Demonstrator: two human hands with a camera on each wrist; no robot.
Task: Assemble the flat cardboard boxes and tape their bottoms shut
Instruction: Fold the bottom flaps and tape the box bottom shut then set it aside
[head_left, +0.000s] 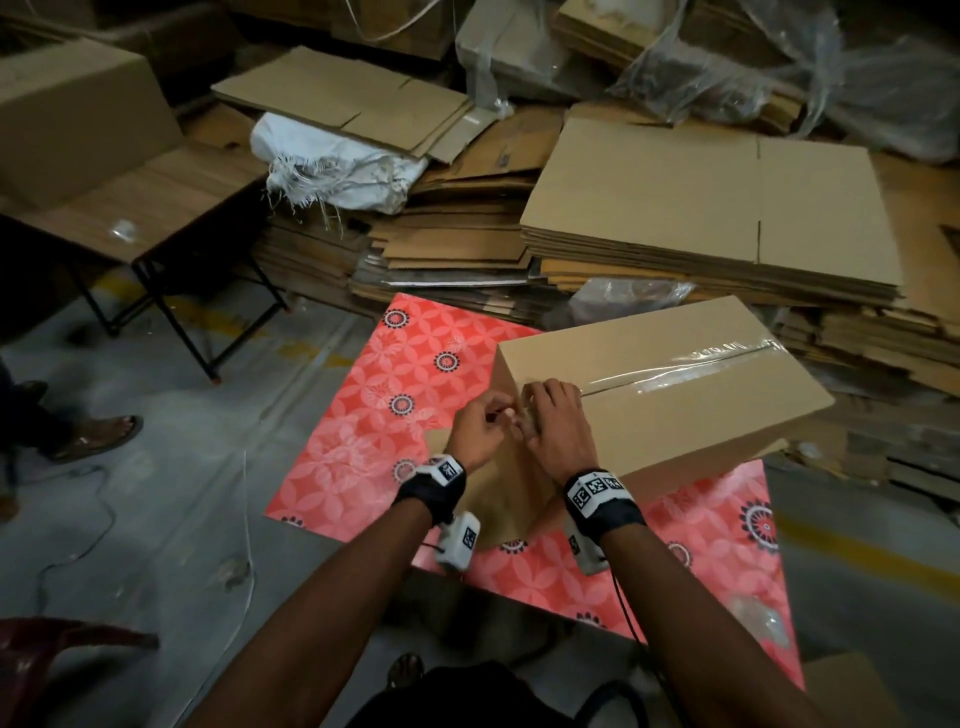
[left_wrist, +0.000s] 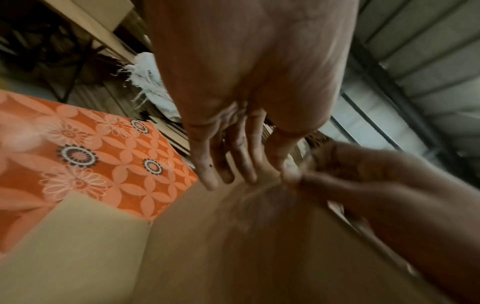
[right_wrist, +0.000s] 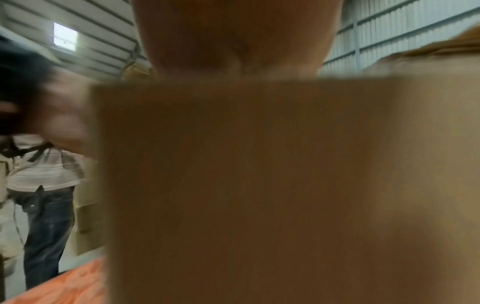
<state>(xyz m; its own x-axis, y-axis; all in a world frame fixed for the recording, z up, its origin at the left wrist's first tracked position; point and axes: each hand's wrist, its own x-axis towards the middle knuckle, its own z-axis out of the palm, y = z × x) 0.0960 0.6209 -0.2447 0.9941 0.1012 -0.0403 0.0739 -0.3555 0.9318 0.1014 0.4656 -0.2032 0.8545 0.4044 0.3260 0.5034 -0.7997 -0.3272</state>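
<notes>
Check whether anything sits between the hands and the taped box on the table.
Nothing visible does. Both the left hand and right hand are already at the box, at the near end of the tape.

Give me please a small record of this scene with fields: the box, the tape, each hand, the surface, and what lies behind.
box: assembled cardboard box, lying on the table, taped seam facing up
tape: clear tape strip along the centre seam, wrinkled at the far end
left hand: pinches the tape end at the near edge of the box
right hand: fingers curled on that same edge
surface: red floral tablecloth
behind: stack of flat cardboard boxes
</notes>
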